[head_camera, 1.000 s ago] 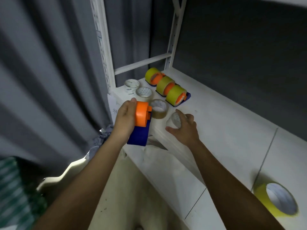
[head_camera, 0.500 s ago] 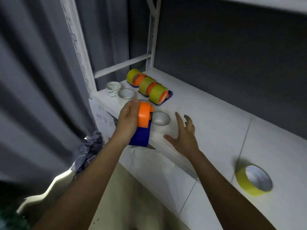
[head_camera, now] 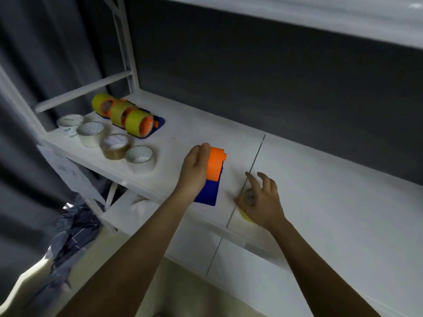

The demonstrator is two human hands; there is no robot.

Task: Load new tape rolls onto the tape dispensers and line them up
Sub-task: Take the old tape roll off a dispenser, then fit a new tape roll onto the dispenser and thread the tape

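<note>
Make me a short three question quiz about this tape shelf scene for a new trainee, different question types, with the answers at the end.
1. True or false: the left hand holds a dispenser that already has a yellow roll on it.
2. How many loaded dispensers stand in the row at the back of the shelf?
3. Multiple choice: the right hand is reaching down onto
A. a brown roll
B. a yellow roll
C. a plastic bag

Key
1. False: its orange hub is bare, no roll on it.
2. Three, each with a yellow roll.
3. B. It lies on the shelf, mostly hidden under the hand; whether the fingers have closed their grip cannot be told.
</note>
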